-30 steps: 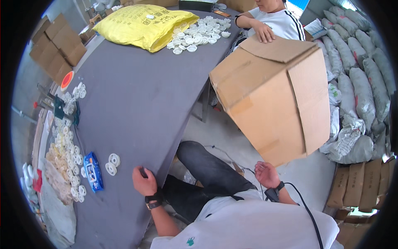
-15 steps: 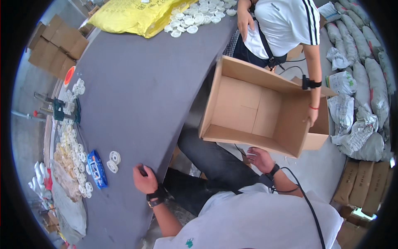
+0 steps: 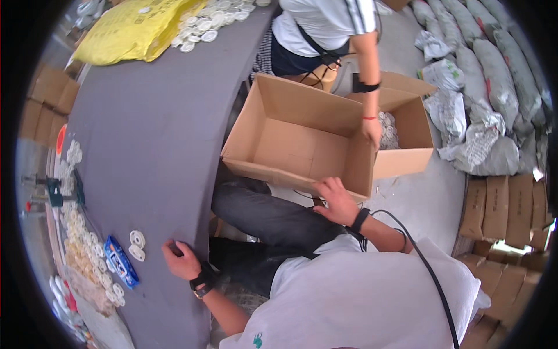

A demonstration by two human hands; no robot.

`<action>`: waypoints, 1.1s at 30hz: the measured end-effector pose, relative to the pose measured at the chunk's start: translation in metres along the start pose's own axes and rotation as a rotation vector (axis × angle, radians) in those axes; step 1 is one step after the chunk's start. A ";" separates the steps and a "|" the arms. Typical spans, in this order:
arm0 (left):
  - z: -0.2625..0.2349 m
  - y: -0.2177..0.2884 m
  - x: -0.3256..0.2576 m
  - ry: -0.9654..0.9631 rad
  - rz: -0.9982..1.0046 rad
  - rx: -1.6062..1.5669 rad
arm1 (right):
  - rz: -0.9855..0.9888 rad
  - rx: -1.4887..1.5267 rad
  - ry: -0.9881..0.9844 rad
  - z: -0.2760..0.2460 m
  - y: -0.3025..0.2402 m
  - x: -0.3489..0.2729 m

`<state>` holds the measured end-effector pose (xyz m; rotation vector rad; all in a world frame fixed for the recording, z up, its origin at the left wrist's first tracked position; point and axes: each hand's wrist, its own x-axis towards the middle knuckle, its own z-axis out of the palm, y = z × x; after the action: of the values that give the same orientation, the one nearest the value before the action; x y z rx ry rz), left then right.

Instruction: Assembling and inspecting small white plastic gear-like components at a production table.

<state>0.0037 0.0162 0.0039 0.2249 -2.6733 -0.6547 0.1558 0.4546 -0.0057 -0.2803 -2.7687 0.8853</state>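
My left hand [image 3: 183, 262] rests at the table's near edge, its fingers curled round a small dark thing I cannot make out. My right hand [image 3: 339, 202] is at the near wall of a large open cardboard box [image 3: 290, 139], fingers apart and fingertips overlapping its edge; whether they press on it I cannot tell. Inside, the box shows only bare cardboard. A co-worker's hand [image 3: 372, 132] grips its right wall. Beside my left hand lie two white plastic rings [image 3: 137, 245] and a blue packet [image 3: 120, 262].
Behind the large box, a second carton [image 3: 404, 163] holds white parts. Along the grey table [image 3: 151, 145] lie a yellow sack [image 3: 128, 32], white round parts [image 3: 212, 20] and a dark green clamp [image 3: 55, 192]. Filled sacks [image 3: 494, 75] and flat cartons [image 3: 494, 206] line the right.
My right hand has moved up to the large box's near wall. The view has shifted, so the scene sits further left. More of the second carton and its white parts shows.
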 end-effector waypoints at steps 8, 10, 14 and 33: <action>-0.005 0.003 -0.003 0.025 0.001 0.075 | 0.427 -0.378 -0.555 0.092 0.112 -0.005; 0.000 0.004 -0.010 0.039 0.018 0.039 | 0.432 -0.405 -0.539 0.102 0.134 -0.024; 0.009 -0.001 -0.006 0.001 0.008 0.051 | 0.509 -0.269 -0.369 0.112 0.155 -0.033; 0.008 -0.005 -0.003 0.004 -0.002 0.088 | 0.614 0.429 -0.002 -0.013 0.176 -0.023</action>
<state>0.0038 0.0159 -0.0065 0.2515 -2.7014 -0.5377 0.2012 0.5974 -0.1023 -1.0712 -2.4192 1.5746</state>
